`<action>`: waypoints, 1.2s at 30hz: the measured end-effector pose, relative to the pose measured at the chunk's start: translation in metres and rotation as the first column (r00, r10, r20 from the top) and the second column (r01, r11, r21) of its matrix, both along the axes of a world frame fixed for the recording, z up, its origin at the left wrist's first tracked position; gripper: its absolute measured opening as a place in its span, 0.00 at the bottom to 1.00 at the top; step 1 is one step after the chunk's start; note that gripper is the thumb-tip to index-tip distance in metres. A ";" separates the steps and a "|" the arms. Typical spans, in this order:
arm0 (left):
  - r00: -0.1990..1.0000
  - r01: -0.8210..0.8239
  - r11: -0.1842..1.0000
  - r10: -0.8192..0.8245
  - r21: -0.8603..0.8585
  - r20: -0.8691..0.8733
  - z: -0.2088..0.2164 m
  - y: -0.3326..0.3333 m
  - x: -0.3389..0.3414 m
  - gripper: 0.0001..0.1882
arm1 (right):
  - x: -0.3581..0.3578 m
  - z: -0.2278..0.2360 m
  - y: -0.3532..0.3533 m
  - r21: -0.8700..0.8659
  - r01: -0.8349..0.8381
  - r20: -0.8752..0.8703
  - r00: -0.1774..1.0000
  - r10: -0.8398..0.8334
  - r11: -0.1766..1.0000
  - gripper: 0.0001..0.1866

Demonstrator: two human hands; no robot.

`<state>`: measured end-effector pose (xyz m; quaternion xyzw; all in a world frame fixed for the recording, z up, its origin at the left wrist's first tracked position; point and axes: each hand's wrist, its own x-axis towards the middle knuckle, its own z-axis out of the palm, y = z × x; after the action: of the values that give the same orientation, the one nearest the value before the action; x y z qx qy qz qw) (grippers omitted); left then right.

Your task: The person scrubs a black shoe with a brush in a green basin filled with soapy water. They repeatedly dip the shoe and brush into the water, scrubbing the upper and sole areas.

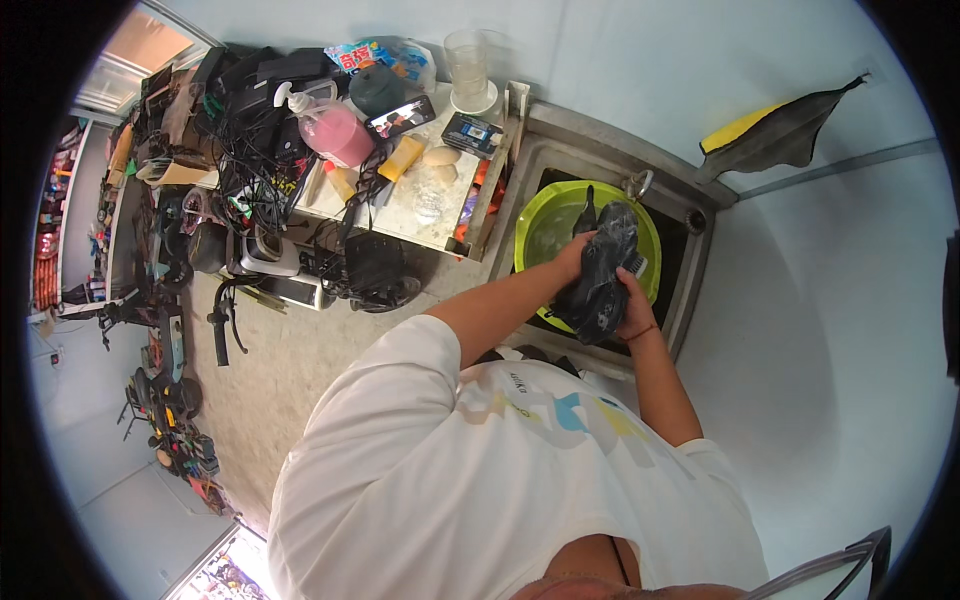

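Left hand (572, 258) and right hand (636, 312) fingers pressed round black bundle (607, 270); if wet, hard to tell, it could slip into green basin (528, 235).

Inside the green basin (541, 228), the clearest way down is at the left, over open water beside the dark bundle (606, 280), which, with the left hand (570, 260) and right hand (637, 306) on it, blocks the middle and near side. A slim dark piece (588, 208) juts up beyond the left hand, and the faucet (638, 184) stands at the far side. Right of the basin only a narrow gap remains before the sink rim (700, 270). On the tabletop (400, 222), the pink pump bottle (340, 135) and clear cup (467, 70) stand tall; the near edge is lower and freer.
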<state>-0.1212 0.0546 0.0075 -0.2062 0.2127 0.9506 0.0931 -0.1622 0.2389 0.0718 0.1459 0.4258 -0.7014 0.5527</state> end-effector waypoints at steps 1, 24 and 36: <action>0.997 0.042 0.988 -0.050 -0.148 -0.056 0.011 -0.001 0.005 0.21 | -0.005 -0.012 0.009 0.002 0.010 0.010 1.000 -0.010 1.000 0.34; 0.971 0.177 -0.166 -0.129 -0.970 0.199 0.058 -0.022 0.024 0.15 | 0.001 -0.042 0.026 0.053 0.130 -0.112 0.986 -0.124 0.990 0.31; 0.979 0.173 0.261 -0.154 -0.950 0.136 0.093 -0.054 0.054 0.34 | -0.025 -0.030 0.048 0.029 0.320 -0.042 0.947 -0.318 0.947 0.35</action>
<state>-0.0668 0.0004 0.1007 -0.2053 0.7587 0.6162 0.0501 -0.1876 0.2869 0.0418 0.2098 0.4190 -0.7764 0.4214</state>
